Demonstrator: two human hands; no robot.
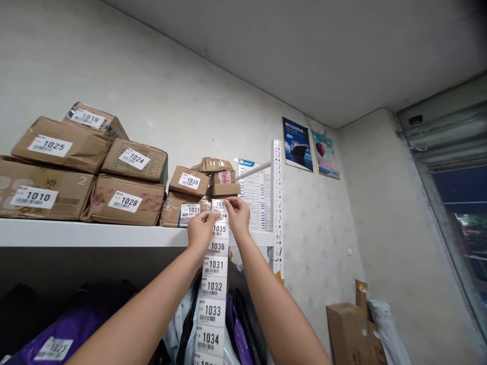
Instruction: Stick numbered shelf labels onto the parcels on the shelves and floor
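A long strip of numbered barcode labels (213, 287) hangs down from between my two hands, in front of the shelf. My left hand (201, 230) pinches the strip's left edge near its top, around the label ending in 34. On the opposite side, my right hand (239, 218) has its fingers closed on the topmost label. Just behind the hands sits a taped cardboard box (173, 209) labelled 1031, with a smaller box (182, 188) labelled 1030 on it. An unlabelled-looking flat box (226, 189) and a wrapped parcel (216, 165) are stacked to their right.
The white shelf (95, 234) carries several labelled boxes, including box 1028 (148, 208) and box 1010 (72, 203). A perforated upright post (277, 203) stands at its right end. Below hang or lie bagged parcels, one a purple bag (81, 327). Cartons (344, 329) stand lower right.
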